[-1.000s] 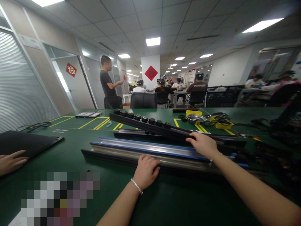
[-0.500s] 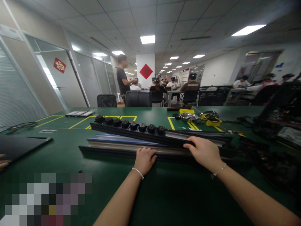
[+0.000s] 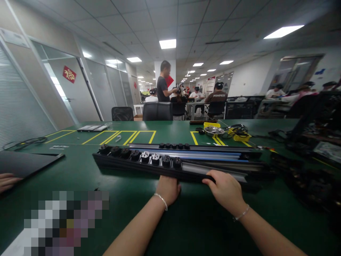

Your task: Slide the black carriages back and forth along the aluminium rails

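A long black socket strip (image 3: 138, 160) with a row of outlets lies across the green table (image 3: 186, 220), close to me. My right hand (image 3: 225, 190) grips its near edge, right of the outlets. My left hand (image 3: 168, 188) is under the strip's near edge at the middle, fingers hidden beneath it. Behind the strip lie silver rails with blue film (image 3: 191, 155) and a second black strip (image 3: 174, 146) with outlets.
Another person's hand (image 3: 7, 180) rests at the far left beside a black panel (image 3: 23, 163). A steel bowl (image 3: 214, 131), a yellow tray (image 3: 211, 125) and cables (image 3: 239, 131) sit at the back. Dark equipment (image 3: 314, 177) fills the right. People work at tables beyond.
The black socket strip has come toward me, off the silver rails, down to the table's near side. Both hands moved back with it. A standing person in the background walked right.
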Tool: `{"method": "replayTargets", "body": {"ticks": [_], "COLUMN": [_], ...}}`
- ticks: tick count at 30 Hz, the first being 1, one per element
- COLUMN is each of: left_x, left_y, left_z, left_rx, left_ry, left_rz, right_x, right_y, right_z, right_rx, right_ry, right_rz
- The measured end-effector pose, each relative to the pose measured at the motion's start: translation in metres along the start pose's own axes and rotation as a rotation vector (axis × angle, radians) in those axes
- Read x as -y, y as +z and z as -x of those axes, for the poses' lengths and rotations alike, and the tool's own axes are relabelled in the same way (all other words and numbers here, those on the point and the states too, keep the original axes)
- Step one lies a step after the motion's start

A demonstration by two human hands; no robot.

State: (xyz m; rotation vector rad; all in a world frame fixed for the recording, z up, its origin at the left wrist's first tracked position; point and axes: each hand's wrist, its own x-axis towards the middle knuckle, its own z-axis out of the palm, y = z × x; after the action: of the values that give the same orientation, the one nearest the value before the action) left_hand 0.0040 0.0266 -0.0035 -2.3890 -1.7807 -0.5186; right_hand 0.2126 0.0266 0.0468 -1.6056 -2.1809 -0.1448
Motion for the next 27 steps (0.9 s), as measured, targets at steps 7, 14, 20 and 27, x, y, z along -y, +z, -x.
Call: {"method": "replayTargets", "body": {"ticks": [7, 14, 20, 27], "left_x": [-0.034, -0.013, 0.007, 0.033], "left_y": [-0.028, -0.039, -0.026, -0.011], "left_z": [0.067, 0.061, 0.054, 0.048], "left_rx": [-0.038, -0.366, -0.41, -0.412], "left_ry": [0.095, 0.055, -0.068, -0.274], "left_rz": [0.09, 0.109, 0.063, -0.109], "right_x": [0.013, 0.033, 0.042, 0.051], "right_y": [0.02, 0.04, 0.053, 0.062], "right_z": [0.01, 0.013, 0.009, 0.0], "right_rx": [0.021, 0.023, 0.04, 0.059], "right_ry": [-0.078, -0.128, -0.129, -0.094], "right_rz": [-0.008, -0.008, 0.011, -0.002]}}
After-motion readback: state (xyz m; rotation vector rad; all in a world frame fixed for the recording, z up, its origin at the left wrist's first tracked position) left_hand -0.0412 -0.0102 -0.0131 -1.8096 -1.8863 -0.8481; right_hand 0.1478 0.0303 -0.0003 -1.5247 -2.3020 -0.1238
